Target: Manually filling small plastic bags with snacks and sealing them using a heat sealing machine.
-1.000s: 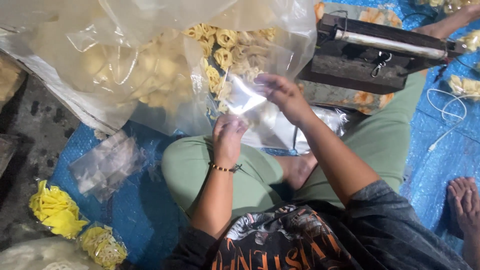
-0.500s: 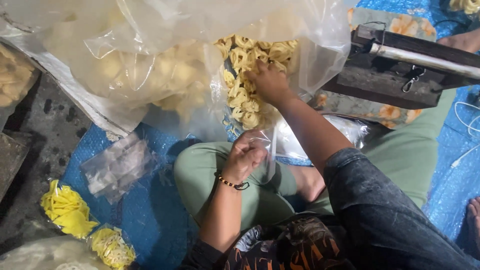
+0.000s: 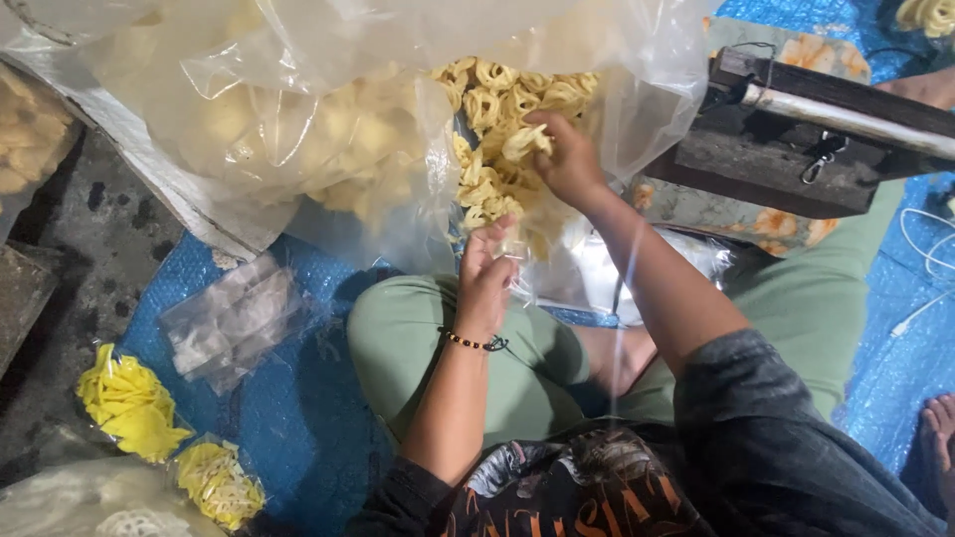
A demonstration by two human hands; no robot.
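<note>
A big clear plastic sack [image 3: 298, 119] lies open in front of me, full of pale yellow ring-shaped crackers [image 3: 487, 94]. My right hand [image 3: 569, 164] reaches into its mouth and grips a bunch of the crackers. Just below, over my green-trousered knee, my left hand [image 3: 485, 278] holds the edge of a small clear bag [image 3: 557, 268] with its fingers pointing up. A beaded bracelet is on my left wrist.
A dark wooden block with a metal bar [image 3: 796, 129] stands at the right on a flowered cloth. On the blue tarp [image 3: 298, 398] lie a stack of empty clear bags [image 3: 234, 318] and filled packets of yellow crackers [image 3: 129, 403]. Another person's foot [image 3: 935, 438] and a white cable [image 3: 925, 268] are at the right.
My right hand left the small bag, reached into the big sack and closed on crackers. My left hand lowered with the small bag, then rose toward the sack's mouth.
</note>
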